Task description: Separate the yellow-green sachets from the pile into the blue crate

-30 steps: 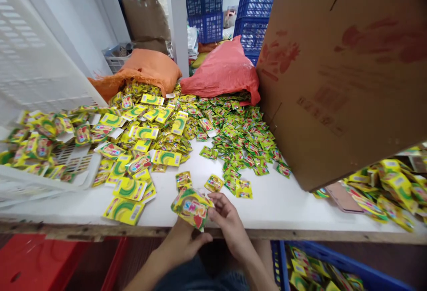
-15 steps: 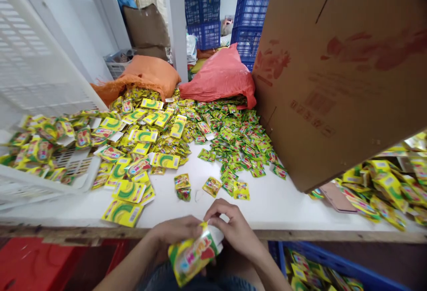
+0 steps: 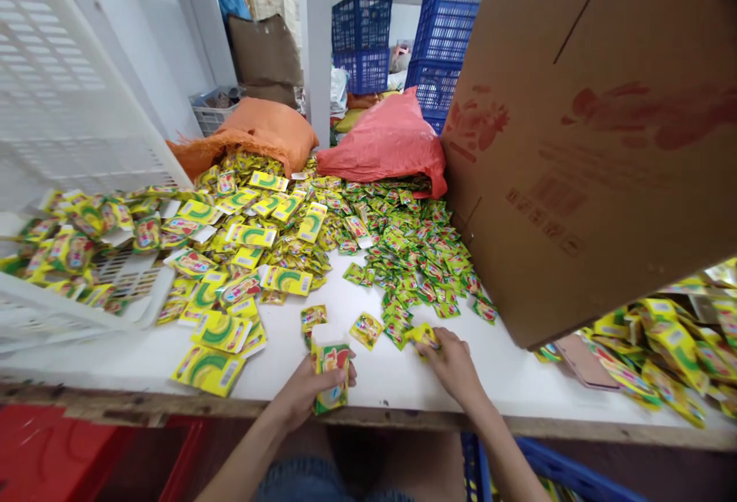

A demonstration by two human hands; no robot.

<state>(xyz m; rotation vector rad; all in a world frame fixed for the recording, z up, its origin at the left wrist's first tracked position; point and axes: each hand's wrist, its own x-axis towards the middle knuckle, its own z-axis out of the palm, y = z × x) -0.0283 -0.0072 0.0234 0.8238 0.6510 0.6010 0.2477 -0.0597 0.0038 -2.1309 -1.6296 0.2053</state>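
Note:
My left hand [image 3: 308, 393] grips a small yellow-and-green printed carton [image 3: 332, 364] at the front edge of the white table. The carton stands upright with a white flap raised at its top. Over to the right, my right hand [image 3: 454, 364] has its thumb and fingers on a yellow sachet [image 3: 422, 335] at the tabletop. Another yellow sachet [image 3: 366, 330] lies flat between my hands. Just behind the carton is a further sachet [image 3: 312, 316], partly covered by it. Green sachets [image 3: 403, 256] spread in a heap beyond my right hand.
Yellow cartons [image 3: 219, 331] are piled at left beside a white plastic basket [image 3: 153, 298]. An orange sack [image 3: 276, 126] and a red sack [image 3: 391, 145] lie behind the heaps. A large cardboard box [image 3: 576, 256] leans at right, near a pink phone-like slab [image 3: 584, 364].
My hands have moved apart. The left brought the carton up to the table edge and turned it upright; the right let go of its flap and reached forward to the yellow sachet.

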